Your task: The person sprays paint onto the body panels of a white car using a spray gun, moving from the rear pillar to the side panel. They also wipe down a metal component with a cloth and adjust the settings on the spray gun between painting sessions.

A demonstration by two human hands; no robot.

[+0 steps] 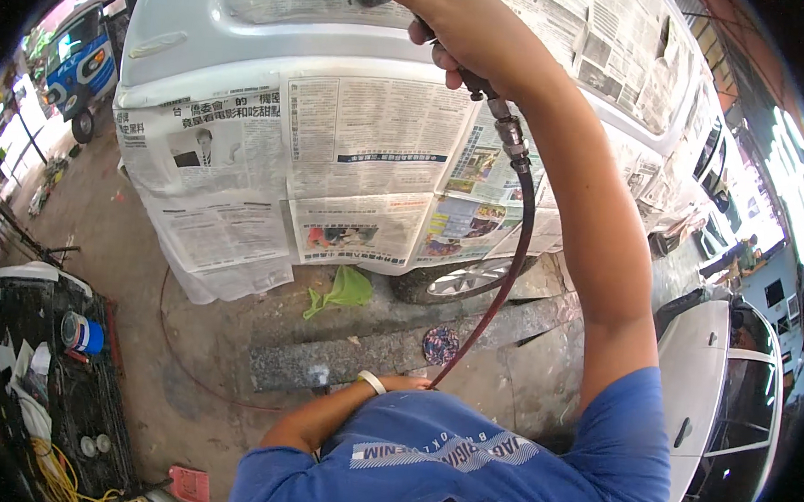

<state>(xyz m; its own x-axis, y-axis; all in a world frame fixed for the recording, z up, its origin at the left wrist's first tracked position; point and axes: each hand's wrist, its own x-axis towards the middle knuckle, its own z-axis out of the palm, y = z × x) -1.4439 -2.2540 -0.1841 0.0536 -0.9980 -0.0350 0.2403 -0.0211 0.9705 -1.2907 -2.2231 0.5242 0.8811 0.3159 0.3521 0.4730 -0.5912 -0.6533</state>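
At the top, my right hand [484,31] is closed around a dark hand-held air tool [422,24], raised against the upper side of a white vehicle [170,57]. The tool's far end is cut off by the frame edge, so its exact kind is unclear. A metal coupling [510,133] joins it to a dark red air hose [500,298], which curves down to my left hand [405,383]. That hand, low by my waist, is closed on the hose, its fingers partly hidden. Newspaper sheets [363,138] cover much of the vehicle's side.
A wheel [455,282] shows under the paper. Near it lie a green cloth [344,291], a long grey board [369,341] and a round patterned pad [440,345]. A black cart [71,396] carries a blue can [84,334]. A white car door [697,389] stands at right.
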